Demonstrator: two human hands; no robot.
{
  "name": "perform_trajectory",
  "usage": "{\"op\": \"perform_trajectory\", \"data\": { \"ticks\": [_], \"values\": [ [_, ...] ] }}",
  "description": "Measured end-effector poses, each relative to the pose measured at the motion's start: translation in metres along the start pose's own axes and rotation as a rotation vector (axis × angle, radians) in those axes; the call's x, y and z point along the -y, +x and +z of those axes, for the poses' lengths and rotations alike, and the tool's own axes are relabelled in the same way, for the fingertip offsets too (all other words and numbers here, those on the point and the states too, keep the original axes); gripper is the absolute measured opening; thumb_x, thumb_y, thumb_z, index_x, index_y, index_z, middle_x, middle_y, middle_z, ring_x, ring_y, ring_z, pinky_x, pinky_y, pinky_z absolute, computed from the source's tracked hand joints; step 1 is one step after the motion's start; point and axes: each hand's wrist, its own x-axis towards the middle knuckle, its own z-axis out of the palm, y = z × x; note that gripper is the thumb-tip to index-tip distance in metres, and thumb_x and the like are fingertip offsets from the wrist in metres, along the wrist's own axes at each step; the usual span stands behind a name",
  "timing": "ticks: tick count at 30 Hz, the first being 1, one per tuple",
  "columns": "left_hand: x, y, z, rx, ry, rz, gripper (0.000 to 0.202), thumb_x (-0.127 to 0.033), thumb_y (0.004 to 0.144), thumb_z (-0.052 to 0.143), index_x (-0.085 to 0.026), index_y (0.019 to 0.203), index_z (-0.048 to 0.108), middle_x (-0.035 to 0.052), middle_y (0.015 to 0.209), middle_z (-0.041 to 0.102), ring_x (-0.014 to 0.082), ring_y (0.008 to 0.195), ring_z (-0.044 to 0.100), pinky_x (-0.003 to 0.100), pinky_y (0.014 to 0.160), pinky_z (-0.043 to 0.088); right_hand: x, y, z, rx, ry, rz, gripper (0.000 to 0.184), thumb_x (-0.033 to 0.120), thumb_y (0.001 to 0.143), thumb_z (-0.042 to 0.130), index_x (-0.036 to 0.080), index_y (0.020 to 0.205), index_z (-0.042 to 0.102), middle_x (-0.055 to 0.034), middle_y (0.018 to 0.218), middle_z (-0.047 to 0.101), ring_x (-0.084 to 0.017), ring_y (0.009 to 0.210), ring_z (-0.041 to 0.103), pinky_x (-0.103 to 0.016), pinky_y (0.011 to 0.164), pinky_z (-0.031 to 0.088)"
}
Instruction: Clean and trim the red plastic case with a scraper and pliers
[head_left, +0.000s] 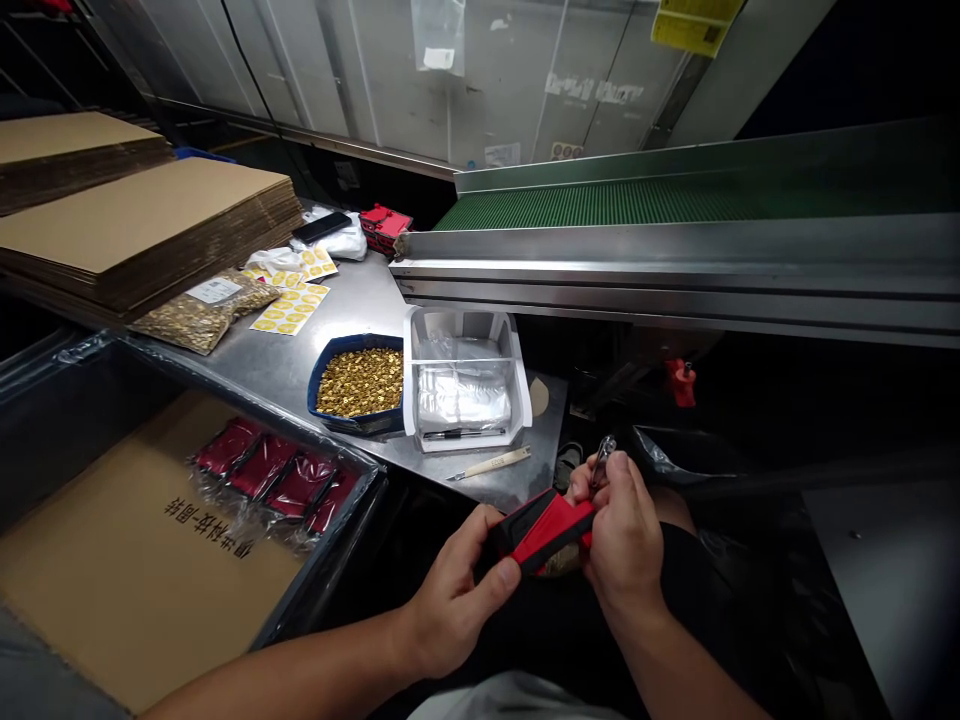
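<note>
My left hand (465,590) grips one end of a red-and-black plastic piece (546,530), thumb on top, above my lap. At its other end my right hand (626,530) is closed, its thumb and forefinger pinching a small shiny metal clip (602,460) that looks like a hook or ring. Whether the clip is joined to the piece is hidden by the fingers. Just beyond, on the metal table (360,290), are a blue tray of small gold-coloured metal parts (360,382), a white divided bin (517,385) with clear plastic bags (465,395), and a thin pale-handled tool (491,464).
At left stands a lined box (90,600) with several bagged red pieces (277,475). Stacked cardboard sheets (150,215), a bag of gold parts (202,310), yellow stickers (291,308) and a phone (322,227) lie behind. A green conveyor (600,205) runs across the right.
</note>
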Motion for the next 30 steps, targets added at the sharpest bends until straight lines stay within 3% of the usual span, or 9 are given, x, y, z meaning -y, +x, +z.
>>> {"op": "perform_trajectory", "data": {
  "ticks": [4,7,9,13,17,19,21,25,30],
  "values": [
    [0.005,0.008,-0.003,-0.165,-0.067,0.022,0.044,-0.046,0.104,0.037,-0.013,0.085,0.059,0.0086,0.088,0.057,0.0206,0.087,0.053,0.034,0.084,0.040,-0.001,-0.001,-0.002,0.083,-0.008,-0.032,0.055,0.070,0.086,0.043,0.016,0.094,0.041,0.0006,0.069,0.045,-0.005,0.054,0.046,-0.018,0.051,0.043],
    [0.011,0.017,-0.006,-0.239,-0.152,-0.076,0.042,-0.050,0.101,0.047,-0.014,0.080,0.055,0.0081,0.091,0.059,0.0210,0.093,0.054,0.033,0.090,0.040,-0.003,-0.004,-0.003,0.220,-0.061,-0.038,0.055,0.069,0.087,0.041,0.015,0.092,0.040,0.0006,0.066,0.044,-0.006,0.055,0.047,-0.018,0.053,0.044],
    [0.013,0.020,-0.008,-0.138,-0.203,-0.185,0.045,-0.056,0.098,0.050,-0.014,0.086,0.055,0.0089,0.097,0.060,0.0217,0.095,0.055,0.034,0.088,0.043,-0.005,-0.007,-0.002,0.295,-0.101,-0.015,0.055,0.068,0.088,0.041,0.014,0.092,0.041,0.0003,0.065,0.046,-0.005,0.055,0.048,-0.017,0.055,0.045],
    [0.013,0.018,-0.010,0.123,-0.242,-0.347,0.066,-0.072,0.090,0.054,-0.011,0.116,0.058,0.0126,0.109,0.061,0.0237,0.098,0.057,0.036,0.088,0.043,-0.010,-0.014,0.001,0.377,-0.148,0.010,0.056,0.069,0.087,0.042,0.013,0.089,0.043,-0.0004,0.067,0.047,-0.003,0.057,0.046,-0.015,0.057,0.046],
    [0.015,0.019,-0.013,0.202,-0.358,-0.369,0.074,-0.062,0.080,0.075,-0.012,0.130,0.052,0.0132,0.118,0.060,0.0245,0.108,0.056,0.036,0.094,0.041,-0.011,-0.011,0.003,0.477,-0.132,0.062,0.057,0.069,0.087,0.044,0.012,0.091,0.043,-0.0007,0.070,0.051,-0.004,0.056,0.050,-0.016,0.056,0.047],
    [0.017,0.020,-0.014,0.205,-0.378,-0.371,0.080,-0.054,0.076,0.083,-0.013,0.135,0.047,0.0155,0.120,0.060,0.0275,0.111,0.057,0.040,0.097,0.042,-0.012,-0.001,0.001,0.438,-0.089,0.050,0.057,0.069,0.086,0.044,0.013,0.094,0.042,-0.0011,0.075,0.053,-0.005,0.057,0.053,-0.019,0.056,0.050],
    [0.019,0.021,-0.016,0.201,-0.339,-0.360,0.086,-0.049,0.074,0.086,-0.014,0.140,0.044,0.0174,0.123,0.060,0.0307,0.115,0.057,0.046,0.101,0.041,-0.015,0.014,-0.003,0.314,-0.127,-0.051,0.057,0.070,0.087,0.043,0.013,0.098,0.042,-0.0018,0.081,0.056,-0.007,0.064,0.058,-0.022,0.063,0.054],
    [0.015,0.022,-0.018,0.204,-0.264,-0.308,0.086,-0.047,0.075,0.085,-0.017,0.143,0.042,0.0171,0.127,0.060,0.0322,0.119,0.056,0.051,0.107,0.040,-0.036,0.048,-0.019,0.114,-0.400,-0.225,0.059,0.069,0.085,0.048,0.014,0.107,0.050,-0.0044,0.095,0.060,-0.007,0.079,0.062,-0.023,0.076,0.055],
    [0.004,0.020,-0.017,0.212,-0.152,-0.273,0.083,-0.037,0.073,0.086,-0.021,0.143,0.043,0.0148,0.130,0.057,0.0319,0.120,0.056,0.050,0.105,0.046,-0.082,0.064,-0.038,0.189,-0.699,-0.363,0.039,0.055,0.080,0.065,0.020,0.098,0.067,-0.0039,0.102,0.060,-0.012,0.100,0.054,-0.029,0.095,0.045]
  ]
}}
